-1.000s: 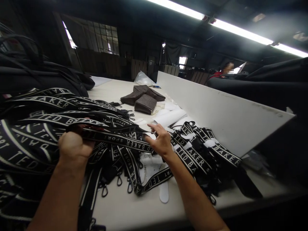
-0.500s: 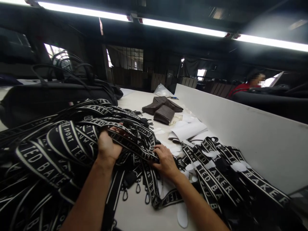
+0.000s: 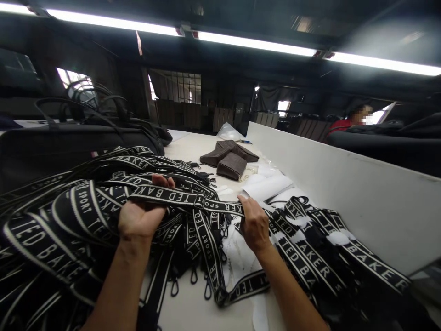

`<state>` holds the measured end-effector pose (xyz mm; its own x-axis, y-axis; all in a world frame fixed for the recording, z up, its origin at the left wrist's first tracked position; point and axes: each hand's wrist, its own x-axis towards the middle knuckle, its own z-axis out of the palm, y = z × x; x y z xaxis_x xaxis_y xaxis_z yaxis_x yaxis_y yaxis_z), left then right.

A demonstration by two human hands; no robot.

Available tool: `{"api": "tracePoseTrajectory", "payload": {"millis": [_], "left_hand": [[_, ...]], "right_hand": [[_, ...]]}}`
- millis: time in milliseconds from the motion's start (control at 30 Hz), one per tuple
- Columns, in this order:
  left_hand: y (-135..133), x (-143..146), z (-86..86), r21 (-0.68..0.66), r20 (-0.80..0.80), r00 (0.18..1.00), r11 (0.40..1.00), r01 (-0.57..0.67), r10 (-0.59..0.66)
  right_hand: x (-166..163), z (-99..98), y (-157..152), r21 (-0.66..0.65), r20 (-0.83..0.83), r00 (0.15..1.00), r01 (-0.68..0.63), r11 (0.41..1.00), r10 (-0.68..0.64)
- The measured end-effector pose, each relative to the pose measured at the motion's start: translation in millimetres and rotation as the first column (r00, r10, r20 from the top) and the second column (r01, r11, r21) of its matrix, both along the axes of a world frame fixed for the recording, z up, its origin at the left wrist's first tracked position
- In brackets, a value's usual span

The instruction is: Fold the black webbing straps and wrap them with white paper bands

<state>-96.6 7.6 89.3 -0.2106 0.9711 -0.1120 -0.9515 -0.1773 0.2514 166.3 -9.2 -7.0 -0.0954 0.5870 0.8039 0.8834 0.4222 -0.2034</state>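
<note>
A black webbing strap (image 3: 175,196) with white lettering is stretched nearly level between my hands. My left hand (image 3: 139,221) is palm up under its left part, with the fingers curled behind and over it. My right hand (image 3: 255,225) pinches the strap farther right. Between them a dark slider buckle (image 3: 200,201) sits on the strap, and a loop of webbing hangs below it to the table. A large heap of similar straps (image 3: 41,243) surrounds my left hand. Metal snap hooks (image 3: 175,288) dangle at the heap's near edge.
Bundled straps with white wrappings (image 3: 299,250) lie on the right beside a low white partition (image 3: 327,170). Brown bags (image 3: 231,164) and white paper sheets (image 3: 268,186) are farther back. A black bag (image 3: 69,147) stands at left. Beyond the partition is a person in red (image 3: 339,125).
My hands have moved apart, left hand leftward and right hand rightward, pulling the strap straighter. The slider buckle now shows between them. The view has shifted slightly.
</note>
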Motion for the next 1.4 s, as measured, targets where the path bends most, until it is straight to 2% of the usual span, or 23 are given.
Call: {"api": "tracePoseTrajectory", "payload": {"millis": [100, 167, 200, 267, 333, 400, 467, 500, 567, 667, 733, 800, 867, 933, 1000, 1067, 1167, 1233, 1267, 1300, 1367, 1400], "left_hand": [[4, 5, -4.1, -0.133, -0.139, 0.99, 0.991, 0.015, -0.034], [6, 8, -10.7, -0.184, -0.326, 0.941, 0.982, 0.032, -0.092], [7, 9, -14.1, -0.173, -0.448, 0.888, 0.984, 0.033, -0.109], [5, 10, -19.2, -0.084, -0.689, 0.716, 0.994, 0.076, -0.113], [2, 9, -20.5, -0.038, -0.841, 0.519, 0.975, 0.219, -0.15], [-2, 11, -19.4, -0.136, -0.878, 0.379, 0.912, 0.387, -0.292], [-5, 17, -19.8, -0.231, -0.857, 0.3, 0.832, 0.504, -0.42], [-6, 23, -21.6, -0.238, -0.859, 0.273, 0.81, 0.535, -0.433], [-9, 39, -29.1, -0.164, -0.903, 0.249, 0.817, 0.553, -0.35], [-12, 65, -45.7, -0.015, -0.945, 0.268, 0.841, 0.541, -0.189], [-15, 78, -55.0, 0.049, -0.97, 0.225, 0.822, 0.568, -0.097], [-19, 86, -59.6, 0.063, -0.992, 0.127, 0.812, 0.58, -0.014], [-23, 88, -59.6, 0.002, -0.998, 0.045, 0.791, 0.611, -0.032], [-26, 88, -57.7, -0.114, -0.984, 0.017, 0.709, 0.696, -0.175], [-27, 87, -56.4, -0.191, -0.939, 0.034, 0.599, 0.777, -0.343], [-28, 85, -56.5, -0.216, -0.877, 0.084, 0.544, 0.81, -0.473], [-28, 80, -56.6, -0.208, -0.781, 0.19, 0.535, 0.819, -0.594], [-29, 76, -54.4, -0.149, -0.728, 0.303, 0.573, 0.806, -0.615], [-29, 74, -52.4, -0.102, -0.7, 0.384, 0.617, 0.78, -0.602], [-30, 72, -49.8, -0.052, -0.664, 0.478, 0.673, 0.738, -0.575], [-31, 67, -43.6, 0.026, -0.571, 0.648, 0.778, 0.627, -0.504], [-32, 65, -40.3, 0.05, -0.532, 0.705, 0.814, 0.579, -0.469]], "right_hand": [[13, 11.5, -2, -0.076, -0.248, 0.968, 0.021, 0.997, -0.04], [21, 16.5, -1, -0.145, -0.418, 0.9, 0.066, 0.987, -0.122], [25, 18.2, 0, -0.163, -0.495, 0.856, 0.076, 0.984, -0.148], [31, 20.0, 4, -0.135, -0.641, 0.757, 0.054, 0.989, -0.129], [37, 20.4, 8, -0.056, -0.759, 0.648, 0.016, 0.998, -0.053], [41, 20.8, 11, -0.002, -0.84, 0.543, -0.016, 1.0, 0.007], [41, 22.2, 10, 0.004, -0.878, 0.477, -0.082, 0.997, 0.043], [39, 23.3, 9, -0.002, -0.878, 0.474, -0.132, 0.991, 0.061], [32, 25.4, 4, -0.014, -0.837, 0.535, -0.234, 0.972, 0.117], [14, 26.2, -6, -0.027, -0.681, 0.699, -0.323, 0.946, 0.219], [2, 24.4, -11, -0.052, -0.536, 0.809, -0.317, 0.947, 0.241], [-7, 21.9, -15, -0.083, -0.367, 0.91, -0.239, 0.967, 0.194], [-10, 20.3, -17, -0.084, -0.226, 0.968, -0.135, 0.987, 0.114], [-7, 20.5, -16, -0.06, -0.17, 0.983, -0.078, 0.995, 0.067], [-1, 21.6, -14, -0.042, -0.191, 0.981, -0.05, 0.998, 0.041], [5, 21.9, -10, -0.054, -0.251, 0.968, -0.033, 0.998, 0.018], [11, 19.0, -1, -0.133, -0.402, 0.915, -0.077, 0.988, 0.017], [10, 16.6, 4, -0.218, -0.556, 0.825, -0.255, 0.942, 0.095], [9, 16.1, 5, -0.253, -0.649, 0.747, -0.393, 0.884, 0.146], [6, 16.2, 4, -0.272, -0.74, 0.646, -0.543, 0.795, 0.187], [-3, 18.5, -1, -0.251, -0.881, 0.428, -0.785, 0.567, 0.203], [-8, 20.1, -5, -0.223, -0.922, 0.34, -0.857, 0.464, 0.184]]}}
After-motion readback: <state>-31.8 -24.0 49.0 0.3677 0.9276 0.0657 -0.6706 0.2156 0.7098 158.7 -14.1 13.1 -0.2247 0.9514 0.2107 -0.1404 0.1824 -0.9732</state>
